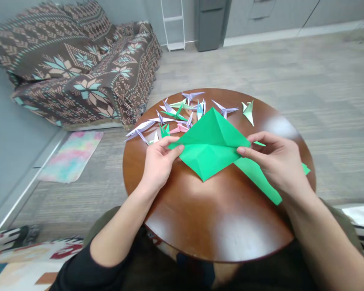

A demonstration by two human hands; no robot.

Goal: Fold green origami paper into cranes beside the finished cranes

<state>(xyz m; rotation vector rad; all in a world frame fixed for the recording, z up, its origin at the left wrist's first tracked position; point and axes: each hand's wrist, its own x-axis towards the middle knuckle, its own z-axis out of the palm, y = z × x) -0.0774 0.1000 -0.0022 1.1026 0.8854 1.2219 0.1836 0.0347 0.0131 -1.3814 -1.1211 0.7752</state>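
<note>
A green sheet of origami paper (210,139), creased and turned like a diamond, is held up over the round table. My left hand (160,159) pinches its left corner between thumb and fingers. At the opposite corner my right hand (271,157) grips the sheet the same way. A crease runs across from corner to corner, with fold lines above and below it. Under my right hand lies more green paper (261,182) on the table, partly hidden by the hand. Past the sheet sit several folded paper cranes, among them a pink crane (179,128) and a purple crane (225,109).
The round brown wooden table (200,226) stands close before me. A pale green crane (248,112) rests apart at its far right. Beyond are a sofa (87,76) with a patterned cover, a pastel mat (71,155), a white rack (173,28) and grey cabinets (279,20).
</note>
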